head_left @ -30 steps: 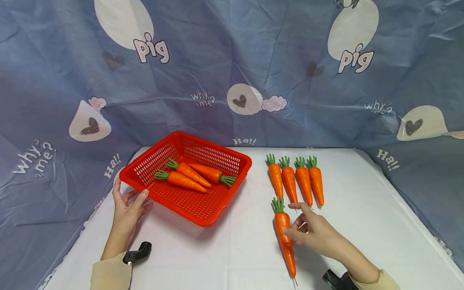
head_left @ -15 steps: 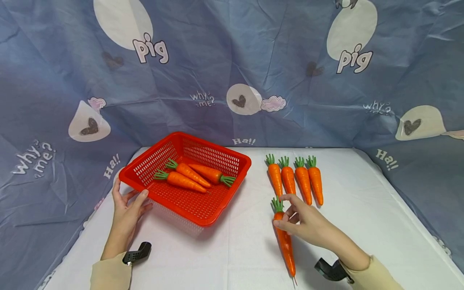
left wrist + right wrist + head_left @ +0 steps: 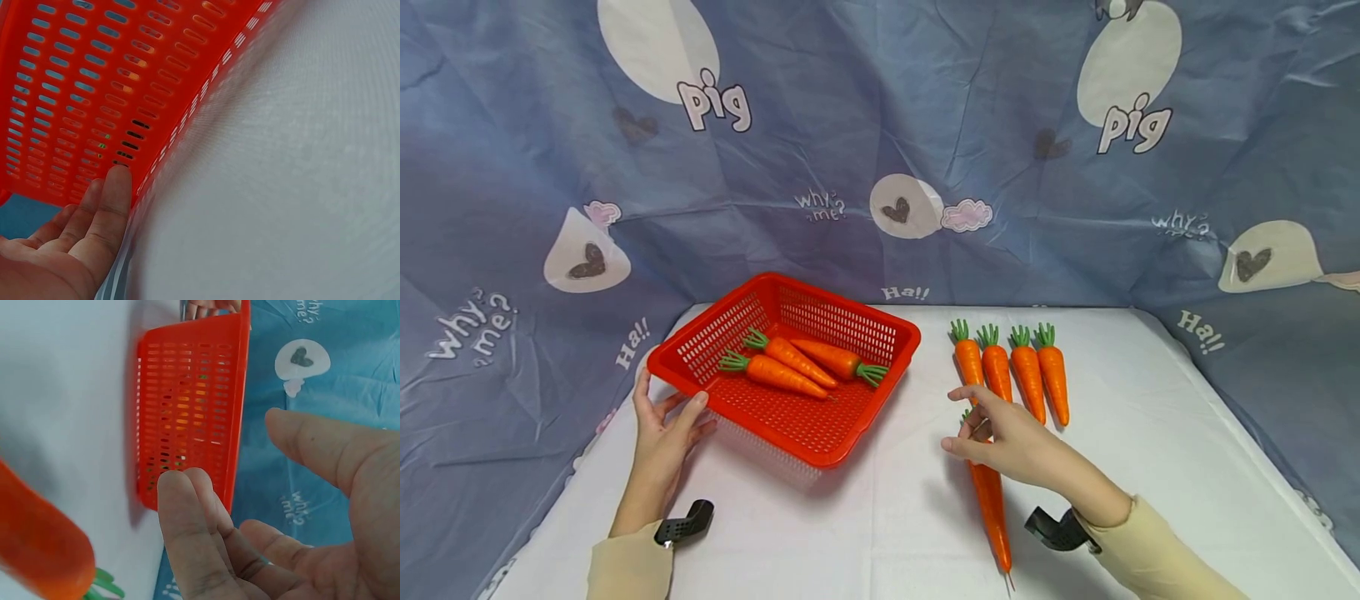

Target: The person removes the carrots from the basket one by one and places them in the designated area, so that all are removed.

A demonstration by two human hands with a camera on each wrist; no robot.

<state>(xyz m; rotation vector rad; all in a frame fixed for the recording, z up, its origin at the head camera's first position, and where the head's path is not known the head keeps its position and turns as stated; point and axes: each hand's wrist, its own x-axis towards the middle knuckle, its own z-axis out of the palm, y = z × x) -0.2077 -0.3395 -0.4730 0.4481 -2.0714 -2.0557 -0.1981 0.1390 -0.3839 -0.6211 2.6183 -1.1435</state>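
Note:
My left hand (image 3: 662, 446) touches the outside of the near-left corner of a red plastic basket (image 3: 850, 454). In the left wrist view its extended fingers (image 3: 112, 206) lie against the slotted wall. Three carrots (image 3: 778, 375) with green tops lie inside the basket. My right hand (image 3: 1022, 442) hovers over a single carrot (image 3: 992, 517), hiding its upper part. Thumb and fingers are spread apart in the right wrist view, with nothing between them. That carrot's thick orange end (image 3: 50, 550) shows beside the hand.
Behind the right hand, several carrots (image 3: 1028, 379) lie side by side, tops away from me. White cloth (image 3: 820, 542) covers the table. A blue printed curtain (image 3: 820, 150) hangs along the back and sides. Each wrist wears a black device (image 3: 685, 523).
My right hand has moved left and slightly away from me, passing over the single carrot, which stays in place. My left hand and the basket have not moved.

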